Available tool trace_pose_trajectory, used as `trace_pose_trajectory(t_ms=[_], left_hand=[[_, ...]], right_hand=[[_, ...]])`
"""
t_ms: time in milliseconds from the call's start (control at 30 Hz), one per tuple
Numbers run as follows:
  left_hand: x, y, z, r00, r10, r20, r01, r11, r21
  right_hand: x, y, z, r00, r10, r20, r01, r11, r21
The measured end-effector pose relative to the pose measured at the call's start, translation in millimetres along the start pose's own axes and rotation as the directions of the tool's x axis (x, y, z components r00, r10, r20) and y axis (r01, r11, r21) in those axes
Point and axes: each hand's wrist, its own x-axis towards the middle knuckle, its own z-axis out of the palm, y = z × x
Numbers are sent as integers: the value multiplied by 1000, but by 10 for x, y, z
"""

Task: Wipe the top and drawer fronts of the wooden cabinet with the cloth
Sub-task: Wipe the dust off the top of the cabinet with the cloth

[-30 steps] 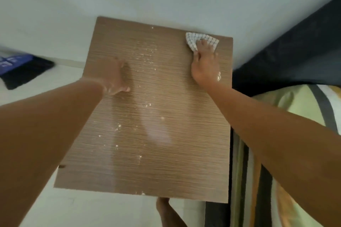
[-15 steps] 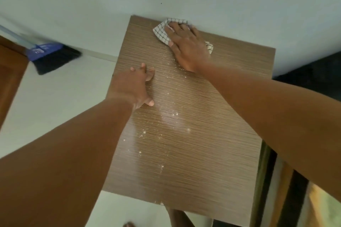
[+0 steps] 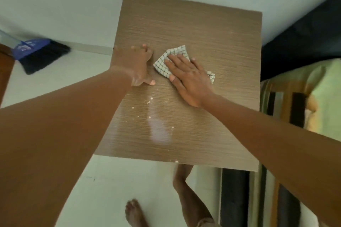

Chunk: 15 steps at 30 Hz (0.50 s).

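Note:
I look straight down on the brown wooden cabinet top point(image 3: 212, 33). My right hand point(image 3: 188, 79) lies flat on a white checked cloth point(image 3: 175, 55) near the middle of the top, fingers spread over it. My left hand point(image 3: 138, 64) rests palm down by the left edge, just left of the cloth, holding nothing. Pale crumbs point(image 3: 149, 99) lie on the wood in front of both hands. The drawer fronts are hidden under the top.
A pale wall runs behind the cabinet. A blue and black broom head point(image 3: 40, 55) lies on the light floor at the left. A bed with a striped green cover point(image 3: 304, 101) stands against the cabinet's right side. My bare feet point(image 3: 134, 214) stand on the floor below.
My right hand slid the cloth from the back right corner leftward along the back edge, then toward me to the middle. The back of the top now shows fewer crumbs.

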Motion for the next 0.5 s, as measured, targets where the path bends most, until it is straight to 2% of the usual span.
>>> trace_pose_trajectory(t_ms=[133,267,400,500], left_hand=[[-867,-212,484,967,202,-156,-212,976,-50],[-1485,-266,944,939,339,-52,-335,939,76],[-1604,-283,1237,956,291,-26,-284,947,153],[-1583,-252,1260,957,289,-27,-276,936,220]], right_hand=[[-850,-412,334,1000,11,23,-11,1000,-4],[-1486,-858,679,1000,16,-5,-16,1000,-16],[-1815,-1144,945,998,-4,-66,5,1000,11],[-1888,-1214,1027,989,2,-149,15,994,112]])
